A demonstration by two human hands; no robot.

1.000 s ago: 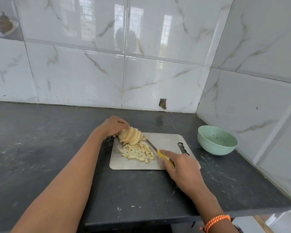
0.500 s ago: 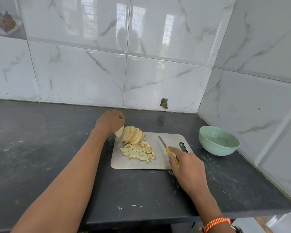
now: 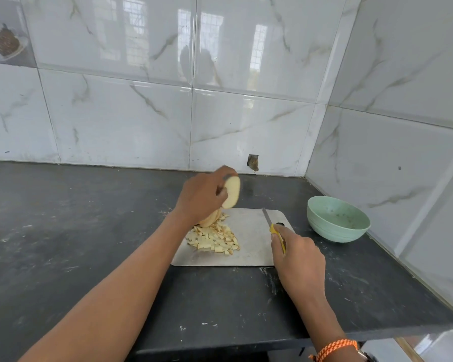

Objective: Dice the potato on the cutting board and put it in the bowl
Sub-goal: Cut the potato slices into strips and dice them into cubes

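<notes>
A metal cutting board lies on the dark counter. On its left half sits a pile of diced potato, with the remaining potato slices behind it, partly hidden by my left hand. My left hand is raised above the board and pinches one pale potato slice. My right hand grips the yellow handle of a knife; its blade points away over the board's right side. The green bowl stands right of the board, with only small scraps inside.
The black counter runs into a corner of white marble-look tiled walls at the back and right. A small hole shows in the back wall above the board. The counter's front edge is near my forearms.
My left hand has lifted a potato slice off the stack and raised it above the board. My right hand with the knife has drawn back to the board's right side.
</notes>
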